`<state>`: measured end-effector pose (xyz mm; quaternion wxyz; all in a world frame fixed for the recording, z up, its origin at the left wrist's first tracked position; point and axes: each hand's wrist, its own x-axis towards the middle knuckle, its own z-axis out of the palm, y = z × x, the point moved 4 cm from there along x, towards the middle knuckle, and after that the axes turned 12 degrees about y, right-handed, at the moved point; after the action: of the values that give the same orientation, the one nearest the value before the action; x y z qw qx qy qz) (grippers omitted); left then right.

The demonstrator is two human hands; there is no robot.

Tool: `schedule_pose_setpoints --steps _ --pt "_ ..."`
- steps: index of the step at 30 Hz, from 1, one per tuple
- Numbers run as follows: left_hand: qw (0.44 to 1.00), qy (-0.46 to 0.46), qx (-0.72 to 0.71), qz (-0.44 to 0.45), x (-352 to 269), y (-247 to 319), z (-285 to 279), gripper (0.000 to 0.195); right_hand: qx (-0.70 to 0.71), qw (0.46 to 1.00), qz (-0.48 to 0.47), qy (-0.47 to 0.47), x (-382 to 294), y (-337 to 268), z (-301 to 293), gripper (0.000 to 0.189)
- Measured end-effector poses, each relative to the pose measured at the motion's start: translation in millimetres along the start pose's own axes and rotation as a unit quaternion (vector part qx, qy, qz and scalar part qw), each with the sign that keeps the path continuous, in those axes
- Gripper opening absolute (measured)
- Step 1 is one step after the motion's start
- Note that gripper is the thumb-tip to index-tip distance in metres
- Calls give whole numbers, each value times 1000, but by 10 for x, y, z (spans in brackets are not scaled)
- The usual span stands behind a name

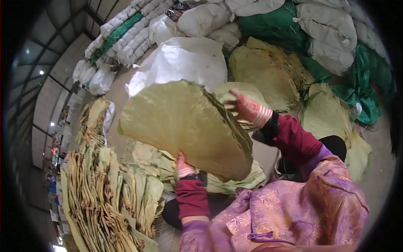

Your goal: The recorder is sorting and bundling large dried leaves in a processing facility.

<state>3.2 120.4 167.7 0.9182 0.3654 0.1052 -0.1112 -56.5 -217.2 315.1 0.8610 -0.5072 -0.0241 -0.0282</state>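
Observation:
A folded, fan-shaped bundle of large dried leaves (179, 116), likely lotus leaves, is held up in front of me. My left hand (184, 166), in a red glove with a striped cuff, grips its lower edge with the thumb on the near face. Beside the bundle's right edge, my right hand (247, 108) has its fingers spread and holds nothing; whether a fingertip touches the leaves I cannot tell. Beneath the bundle lie more pale green leaves (233, 186). Another pale leaf (244, 91) shows behind it, partly hidden.
Stacked folded leaves (91, 189) stand on edge at left. Further leaf piles lie at the back (261, 72) and on the right (327, 113). A white woven sack (185, 60) lies ahead, with stuffed white sacks (204, 20) and green sacks (275, 26) behind.

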Motion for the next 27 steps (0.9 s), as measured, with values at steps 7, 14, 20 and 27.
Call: schedule_pose_setpoints --steps 7,14,20,27 --pt "997 -32 -4 -76 -146 -676 -57 72 -199 961 -96 -164 -298 -193 1123 101" --pt "977 -198 68 -43 -453 -756 243 63 -283 934 -119 -181 -267 -129 1064 88" --pt "991 -84 -88 -45 -455 -558 490 65 -253 932 -159 -206 -317 -310 1028 84" --pt "993 25 29 113 -594 364 578 45 -71 989 -99 -78 -436 -802 1087 86"
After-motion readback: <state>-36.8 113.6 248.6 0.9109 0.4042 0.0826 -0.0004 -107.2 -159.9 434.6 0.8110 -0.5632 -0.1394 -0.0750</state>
